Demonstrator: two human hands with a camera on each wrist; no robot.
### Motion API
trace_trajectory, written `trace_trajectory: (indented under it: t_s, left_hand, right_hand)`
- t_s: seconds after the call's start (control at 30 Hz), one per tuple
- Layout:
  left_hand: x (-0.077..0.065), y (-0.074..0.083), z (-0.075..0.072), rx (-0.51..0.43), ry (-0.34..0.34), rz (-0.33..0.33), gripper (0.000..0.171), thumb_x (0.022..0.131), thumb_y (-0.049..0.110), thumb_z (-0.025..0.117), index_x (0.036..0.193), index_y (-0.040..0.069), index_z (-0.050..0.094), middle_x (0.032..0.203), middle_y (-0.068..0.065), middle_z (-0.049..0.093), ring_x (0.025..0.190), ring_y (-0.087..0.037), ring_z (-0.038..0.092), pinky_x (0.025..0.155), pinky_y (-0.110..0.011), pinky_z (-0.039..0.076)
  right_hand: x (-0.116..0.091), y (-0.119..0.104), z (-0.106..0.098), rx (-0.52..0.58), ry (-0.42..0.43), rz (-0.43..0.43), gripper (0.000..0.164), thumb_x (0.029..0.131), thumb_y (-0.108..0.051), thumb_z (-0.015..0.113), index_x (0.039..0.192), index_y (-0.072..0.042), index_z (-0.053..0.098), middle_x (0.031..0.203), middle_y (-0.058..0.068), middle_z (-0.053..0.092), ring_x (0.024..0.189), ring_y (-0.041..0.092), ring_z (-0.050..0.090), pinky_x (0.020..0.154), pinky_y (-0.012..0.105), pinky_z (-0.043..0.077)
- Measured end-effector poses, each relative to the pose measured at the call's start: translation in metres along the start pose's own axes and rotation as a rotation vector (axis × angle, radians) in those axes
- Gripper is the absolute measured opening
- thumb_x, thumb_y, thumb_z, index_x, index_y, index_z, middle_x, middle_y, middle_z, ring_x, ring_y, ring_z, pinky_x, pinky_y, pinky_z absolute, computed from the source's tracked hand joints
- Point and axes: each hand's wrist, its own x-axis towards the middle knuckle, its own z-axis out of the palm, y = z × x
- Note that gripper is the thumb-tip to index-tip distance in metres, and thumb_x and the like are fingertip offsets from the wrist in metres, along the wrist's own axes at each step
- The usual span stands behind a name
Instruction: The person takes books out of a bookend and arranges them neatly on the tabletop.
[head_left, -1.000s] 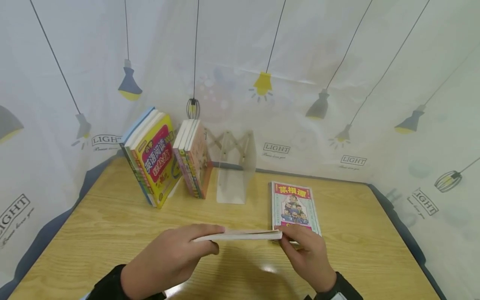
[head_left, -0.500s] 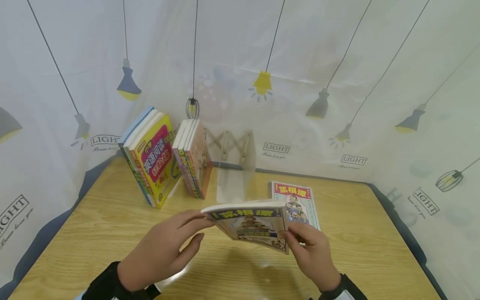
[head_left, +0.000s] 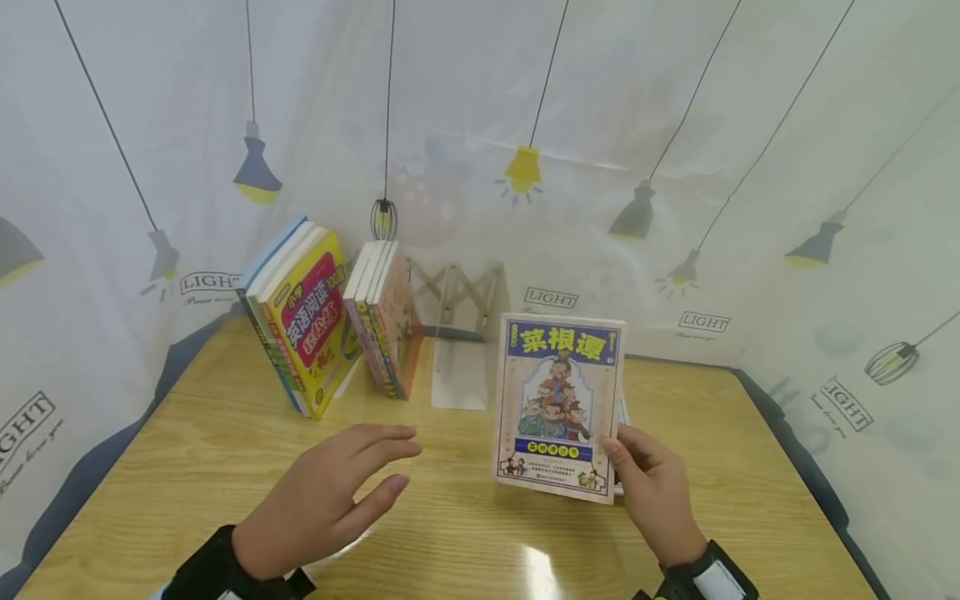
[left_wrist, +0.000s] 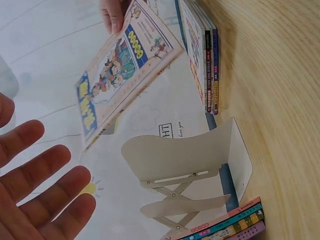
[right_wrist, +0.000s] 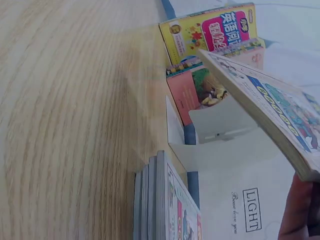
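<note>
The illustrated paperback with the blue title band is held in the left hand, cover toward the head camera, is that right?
Wrong hand: in the head view, the right hand holds the illustrated paperback with the blue title band, its cover indeed toward the camera. The left hand holds nothing.

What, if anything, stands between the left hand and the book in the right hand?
Nothing visible: only a gap separates the left hand from the book that the right hand grips.
</note>
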Motion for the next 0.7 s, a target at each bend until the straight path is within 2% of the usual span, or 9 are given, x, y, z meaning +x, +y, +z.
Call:
trace_trajectory:
  t_s: [0.17,0.37,0.57,0.7]
  left_hand:
    - [-0.001,0.000,0.000,-0.001,0.013,-0.018,0.039,0.098,0.022,0.065,0.137,0.022,0.059,0.137,0.005,0.061,0.120,-0.014,0.062,0.092,-0.036,0.056]
    - [-0.001,-0.003,0.000,0.009,-0.023,-0.041,0.039,0.099,0.024,0.064,0.137,0.022,0.059,0.138,0.004,0.060,0.123,-0.014,0.061,0.093,-0.037,0.056]
    - [0.001,-0.003,-0.001,0.014,-0.011,-0.031,0.037,0.099,0.023,0.064,0.135,0.021,0.060,0.136,0.003,0.061,0.119,-0.015,0.063,0.092,-0.039,0.056]
    - [0.001,-0.003,0.000,0.019,-0.029,-0.047,0.037,0.099,0.024,0.063,0.136,0.022,0.060,0.137,0.003,0.060,0.121,-0.015,0.062,0.093,-0.038,0.056]
  right_hand:
    - [0.005,0.005,-0.009,0.007,0.006,0.132,0.036,0.102,-0.029,0.059,0.127,-0.005,0.068,0.105,0.009,0.073,0.085,0.009,0.069,0.070,0.025,0.059]
    - [0.011,0.014,-0.018,-0.030,0.008,0.258,0.042,0.103,-0.034,0.055,0.134,-0.006,0.063,0.115,0.012,0.069,0.091,0.008,0.066,0.074,0.022,0.058]
    - [0.019,0.024,-0.025,-0.098,0.012,0.331,0.043,0.106,-0.031,0.051,0.137,-0.002,0.059,0.124,0.018,0.066,0.092,0.005,0.063,0.074,0.019,0.056]
    - [0.021,0.029,-0.026,-0.116,-0.008,0.406,0.044,0.106,-0.027,0.050,0.139,0.002,0.056,0.127,0.021,0.064,0.096,0.007,0.063,0.074,0.019,0.056]
